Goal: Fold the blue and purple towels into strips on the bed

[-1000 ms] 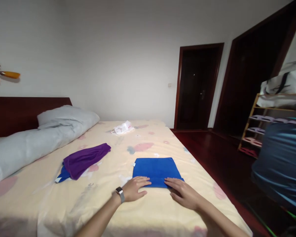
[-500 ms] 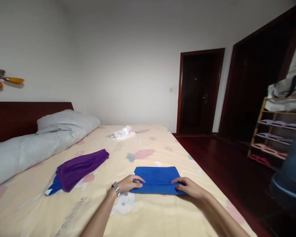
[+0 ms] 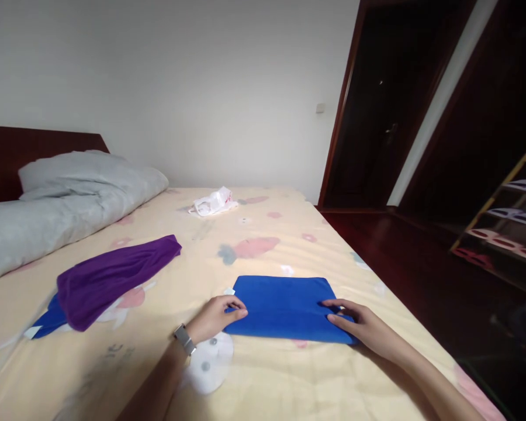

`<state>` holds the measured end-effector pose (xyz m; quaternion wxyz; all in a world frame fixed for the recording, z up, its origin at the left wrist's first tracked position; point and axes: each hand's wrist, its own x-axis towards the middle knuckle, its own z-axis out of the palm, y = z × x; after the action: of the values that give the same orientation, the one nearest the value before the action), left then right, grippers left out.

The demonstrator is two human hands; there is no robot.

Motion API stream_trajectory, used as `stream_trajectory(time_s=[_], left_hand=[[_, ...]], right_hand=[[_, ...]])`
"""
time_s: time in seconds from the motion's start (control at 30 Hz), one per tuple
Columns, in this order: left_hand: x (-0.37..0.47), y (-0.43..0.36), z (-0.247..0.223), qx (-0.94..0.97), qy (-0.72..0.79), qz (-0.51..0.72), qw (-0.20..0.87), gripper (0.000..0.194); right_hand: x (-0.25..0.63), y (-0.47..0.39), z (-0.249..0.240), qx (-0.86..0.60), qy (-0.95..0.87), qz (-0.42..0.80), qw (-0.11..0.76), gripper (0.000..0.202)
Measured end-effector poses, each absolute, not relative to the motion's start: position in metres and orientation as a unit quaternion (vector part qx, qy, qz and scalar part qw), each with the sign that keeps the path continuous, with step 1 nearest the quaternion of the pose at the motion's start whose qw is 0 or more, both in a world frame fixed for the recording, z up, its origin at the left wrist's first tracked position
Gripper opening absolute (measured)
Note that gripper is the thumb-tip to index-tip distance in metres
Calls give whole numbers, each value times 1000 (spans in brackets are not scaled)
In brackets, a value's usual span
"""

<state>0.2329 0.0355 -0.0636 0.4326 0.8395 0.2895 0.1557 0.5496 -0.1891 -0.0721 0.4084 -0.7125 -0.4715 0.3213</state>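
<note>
Bed [image 3: 263,374] carries a pale yellow printed sheet [image 3: 315,368]. Near, right of centre: blue cloth [image 3: 284,304], flat, white tag [image 3: 229,291] at left edge. Left: creased purple cloth [image 3: 114,278], partly over a second blue piece [image 3: 52,318]. Far middle: crumpled white bag [image 3: 213,202]. Far left: bunched grey duvet [image 3: 83,199].

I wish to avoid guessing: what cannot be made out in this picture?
Head view:
Right edge of the flat blue cloth: partly behind the right hand.
Blue fabric: mostly covered by the purple cloth.
Shoe rack: cut off by the picture's edge.
Print on the white bag: too small.
</note>
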Motion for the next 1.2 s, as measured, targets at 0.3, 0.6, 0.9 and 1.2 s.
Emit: stream_trajectory(time_s=[0.3, 0.6, 0.9, 1.2], left_hand=[[231, 33, -74, 844, 387, 199, 313, 34], [234, 8, -55, 904, 255, 330, 97, 17], [267, -36, -70, 981, 20, 191, 4, 50], [239, -10, -77, 987, 85, 124, 63, 50]], right_hand=[[546, -180, -81, -743, -472, 262, 394, 45], [542, -184, -83, -775, -526, 133, 323, 39], [487, -186, -74, -633, -717, -84, 280, 45], [493, -198, -89, -678, -707, -8, 199, 59]])
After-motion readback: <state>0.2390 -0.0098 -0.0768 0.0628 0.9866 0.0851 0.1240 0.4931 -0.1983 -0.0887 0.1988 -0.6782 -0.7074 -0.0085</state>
